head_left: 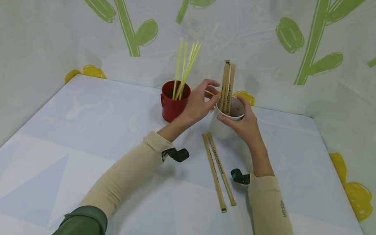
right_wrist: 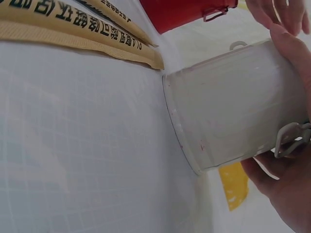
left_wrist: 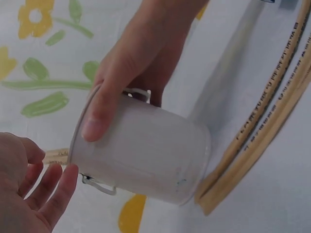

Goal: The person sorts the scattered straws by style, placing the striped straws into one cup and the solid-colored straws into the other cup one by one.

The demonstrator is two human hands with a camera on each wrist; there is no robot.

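Toward the back of the bench (head_left: 85, 183), just right of a red pot (head_left: 173, 104) holding yellow straws (head_left: 184, 68), stands a small white pot (head_left: 226, 118) with a few paper-wrapped chopsticks (head_left: 227, 86) upright inside it. By its look the pot is a light, rigid enamel or tin vessel with a smooth, rather slippery wall and small wire lugs at the rim; it would tip easily, so it is best held around the body or at the rim, as it is now. The wrapped chopsticks seem light and stiff, with thin paper that could crease; pinching them near the upper half should serve.

Curled round the white pot, the right hand (head_left: 245, 125) grips it, thumb laid across the near wall up to the rim and fingers behind, steadying it on the bench. The left hand (head_left: 199, 103) hovers just beside the pot's rim and the standing chopsticks, fingers loosely spread and part-bent, gripping nothing that I can see; whether a fingertip touches the sticks I cannot tell.

Two more wrapped chopsticks (head_left: 218, 171) lie side by side on the bench, one end near the foot of the white pot and running back between the forearms.
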